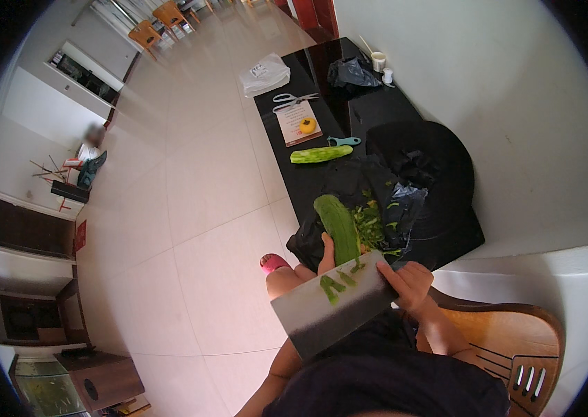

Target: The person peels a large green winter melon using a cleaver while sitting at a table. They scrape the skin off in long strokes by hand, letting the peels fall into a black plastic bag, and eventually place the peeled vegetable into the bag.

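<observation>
A large green gourd [337, 224] rests in my left hand [328, 254], whose thumb shows along its side while the other fingers are hidden behind a cleaver. The broad steel cleaver [335, 307] is in my right hand [409, 284], its blade across the gourd's near end with strips of green peel stuck on it. Beyond the gourd, green peelings [369, 224] lie on a black plastic bag [304, 241]. A peeled, pale green gourd [321, 155] lies farther off on the black table, near a teal peeler [346, 141].
On the black table [377, 107] are scissors [294, 100], a printed booklet [294, 136] under a yellow round object [307, 125], a white bag [268, 75], a dark bag [352, 72], a paper cup [378, 61] and a black hat [442, 172]. A wall borders the right side.
</observation>
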Demonstrator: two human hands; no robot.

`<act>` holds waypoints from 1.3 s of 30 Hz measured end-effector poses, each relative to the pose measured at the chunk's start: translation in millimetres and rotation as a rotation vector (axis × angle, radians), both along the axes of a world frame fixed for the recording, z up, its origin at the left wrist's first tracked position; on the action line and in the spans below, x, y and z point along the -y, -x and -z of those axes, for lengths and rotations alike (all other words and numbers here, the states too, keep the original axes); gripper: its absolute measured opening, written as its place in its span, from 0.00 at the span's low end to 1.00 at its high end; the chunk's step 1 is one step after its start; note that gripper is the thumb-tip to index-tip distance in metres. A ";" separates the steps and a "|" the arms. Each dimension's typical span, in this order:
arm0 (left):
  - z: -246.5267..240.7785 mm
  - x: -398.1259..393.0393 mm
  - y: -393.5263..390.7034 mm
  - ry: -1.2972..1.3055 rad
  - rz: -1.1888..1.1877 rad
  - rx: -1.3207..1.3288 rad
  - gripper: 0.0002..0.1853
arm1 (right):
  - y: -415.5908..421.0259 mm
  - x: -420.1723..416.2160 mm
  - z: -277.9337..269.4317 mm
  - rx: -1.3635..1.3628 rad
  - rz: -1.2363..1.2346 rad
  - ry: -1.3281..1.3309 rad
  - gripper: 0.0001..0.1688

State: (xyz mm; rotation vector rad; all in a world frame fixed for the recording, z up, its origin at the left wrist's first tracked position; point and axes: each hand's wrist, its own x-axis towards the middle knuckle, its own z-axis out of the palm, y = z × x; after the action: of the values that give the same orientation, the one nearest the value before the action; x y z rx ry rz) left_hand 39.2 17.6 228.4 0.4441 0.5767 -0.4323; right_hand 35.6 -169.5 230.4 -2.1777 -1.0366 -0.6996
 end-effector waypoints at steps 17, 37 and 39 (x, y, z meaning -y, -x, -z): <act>43.1 -6.5 -1.5 0.089 -0.016 0.241 0.39 | 1.9 -3.7 -6.4 0.022 -0.105 -0.014 0.34; 32.4 2.6 13.0 -0.008 -0.033 0.128 0.33 | -11.3 7.2 23.4 -0.096 0.145 0.048 0.35; 30.1 4.3 15.1 -0.037 -0.061 0.122 0.33 | -17.0 11.2 35.3 -0.158 0.235 0.123 0.34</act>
State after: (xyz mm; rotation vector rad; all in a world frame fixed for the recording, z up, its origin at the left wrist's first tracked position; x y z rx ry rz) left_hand 24.1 13.4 198.3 0.4842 0.4789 -0.3343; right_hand 52.6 -180.7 195.0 -2.4449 -0.7686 -0.5671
